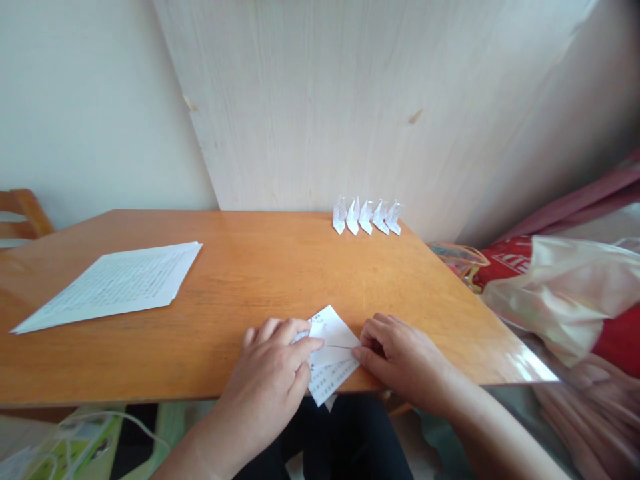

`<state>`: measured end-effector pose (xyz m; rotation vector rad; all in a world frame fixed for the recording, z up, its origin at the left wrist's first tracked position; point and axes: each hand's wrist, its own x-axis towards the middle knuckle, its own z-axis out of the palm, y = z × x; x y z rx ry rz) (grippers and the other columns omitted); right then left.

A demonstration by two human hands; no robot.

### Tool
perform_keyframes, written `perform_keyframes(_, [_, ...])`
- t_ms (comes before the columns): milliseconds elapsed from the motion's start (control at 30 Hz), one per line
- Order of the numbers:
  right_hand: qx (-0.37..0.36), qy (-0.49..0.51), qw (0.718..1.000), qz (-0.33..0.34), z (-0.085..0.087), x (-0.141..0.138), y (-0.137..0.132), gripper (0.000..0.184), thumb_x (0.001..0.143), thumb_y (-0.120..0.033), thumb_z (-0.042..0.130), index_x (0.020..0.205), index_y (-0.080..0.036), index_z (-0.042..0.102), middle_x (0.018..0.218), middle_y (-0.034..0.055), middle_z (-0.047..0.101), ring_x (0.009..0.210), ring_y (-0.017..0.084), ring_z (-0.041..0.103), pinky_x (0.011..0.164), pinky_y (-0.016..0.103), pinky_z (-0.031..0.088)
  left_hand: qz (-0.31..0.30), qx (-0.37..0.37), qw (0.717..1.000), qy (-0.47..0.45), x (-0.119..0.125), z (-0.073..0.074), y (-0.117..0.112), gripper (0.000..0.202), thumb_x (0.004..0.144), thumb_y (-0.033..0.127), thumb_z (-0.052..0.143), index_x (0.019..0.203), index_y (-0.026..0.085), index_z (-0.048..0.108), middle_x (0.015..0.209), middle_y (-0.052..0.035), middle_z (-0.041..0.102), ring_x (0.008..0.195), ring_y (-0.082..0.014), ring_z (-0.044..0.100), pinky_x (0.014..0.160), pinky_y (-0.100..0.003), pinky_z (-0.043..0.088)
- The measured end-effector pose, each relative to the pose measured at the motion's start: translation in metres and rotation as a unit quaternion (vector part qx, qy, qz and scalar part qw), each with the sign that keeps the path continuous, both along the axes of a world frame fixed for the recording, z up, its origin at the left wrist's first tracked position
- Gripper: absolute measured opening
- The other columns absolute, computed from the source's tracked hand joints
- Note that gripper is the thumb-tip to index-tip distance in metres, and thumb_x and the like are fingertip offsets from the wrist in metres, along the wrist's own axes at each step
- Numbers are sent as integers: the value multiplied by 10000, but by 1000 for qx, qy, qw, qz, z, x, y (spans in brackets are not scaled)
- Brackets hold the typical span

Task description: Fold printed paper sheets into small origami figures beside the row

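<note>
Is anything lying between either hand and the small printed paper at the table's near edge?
Nothing visible. The left hand presses on the folded paper and the right hand touches its right edge; the printed sheets lie apart.

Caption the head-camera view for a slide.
Left hand and right hand press a folded printed paper at the wooden table's edge; five folded paper figures line its far side.

One head-mounted view, forward and down, close above the table (240,287).
</note>
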<state>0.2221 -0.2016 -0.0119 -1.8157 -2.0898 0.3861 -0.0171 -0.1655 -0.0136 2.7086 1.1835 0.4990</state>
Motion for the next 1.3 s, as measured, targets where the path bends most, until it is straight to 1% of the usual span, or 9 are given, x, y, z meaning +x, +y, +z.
perform_keyframes(100, [-4, -6, 1000, -3, 2, -1, 0, 113, 877, -241, 604, 776, -191, 594, 780, 23, 600, 708, 150, 515, 632, 281, 312, -30, 19, 999, -10, -1, 1, 4, 365, 901, 123, 509, 1146, 324, 690, 1393, -16, 573, 1260, -304, 459, 994, -512, 379])
perform_keyframes(200, [-5, -9, 1000, -5, 3, -1, 0, 95, 869, -228, 605, 783, -189, 603, 792, 23, 599, 703, 143, 511, 629, 276, 306, -79, 26, 996, -14, -2, 1, 11, 371, 882, 91, 510, 1133, 297, 689, 1408, -9, 578, 1368, -304, 389, 1087, -540, 330])
perform_keyframes(400, [-13, -4, 1000, -9, 6, -1, 1, 91, 861, -233, 616, 781, -191, 605, 781, 16, 589, 691, 137, 506, 616, 275, 299, -146, 1, 989, 7, -2, 10, 25, 326, 857, 81, 548, 1088, 270, 678, 1207, -31, 688, 1314, -271, 497, 1075, -506, 362])
perform_keyframes(500, [-11, -2, 1000, -10, 8, -2, 1, 108, 863, -236, 612, 768, -190, 592, 774, 12, 585, 678, 133, 495, 602, 275, 289, -163, 6, 986, 32, -3, 14, 28, 365, 860, 69, 552, 1115, 304, 667, 1188, -23, 690, 1305, -271, 510, 1135, -585, 251])
perform_keyframes(600, [-7, -4, 1000, -10, 8, -2, 1, 121, 866, -241, 612, 759, -188, 592, 773, 11, 586, 681, 133, 497, 600, 276, 288, -180, 18, 982, 47, -6, 13, 30, 485, 879, 81, 563, 1258, 381, 614, 1281, -28, 655, 1348, -283, 472, 1160, -660, 133])
perform_keyframes(767, [-8, -4, 1000, -8, 8, -3, 0, 96, 860, -224, 608, 771, -188, 603, 774, 9, 585, 674, 127, 496, 598, 273, 291, -203, 42, 975, 80, -9, 10, 34, 620, 869, 73, 571, 1350, 463, 552, 1379, -37, 591, 1394, -305, 410, 1152, -719, 68])
perform_keyframes(1033, [-18, -6, 1000, -10, 10, -2, 1, 103, 857, -238, 607, 770, -184, 610, 783, 7, 602, 673, 121, 507, 592, 268, 280, -232, 19, 970, 68, -7, 10, 36, 699, 819, 4, 536, 1388, 410, 529, 1426, 7, 573, 1410, -280, 402, 1194, -665, 84])
perform_keyframes(1167, [-23, -8, 1000, -8, 9, -2, 2, 116, 864, -262, 607, 782, -180, 609, 791, 12, 608, 680, 124, 509, 596, 266, 279, -265, -2, 962, 59, -7, 6, 39, 663, 847, 10, 495, 1410, 359, 516, 1400, -4, 610, 1340, -234, 501, 1219, -590, 107])
perform_keyframes(1300, [-23, -9, 1000, -9, 9, -3, 3, 124, 865, -264, 609, 774, -181, 606, 789, 13, 604, 682, 125, 506, 601, 267, 286, -268, -1, 963, 41, -10, 1, 43, 620, 877, 16, 485, 1388, 363, 537, 1387, -14, 624, 1292, -215, 562, 1222, -593, 16])
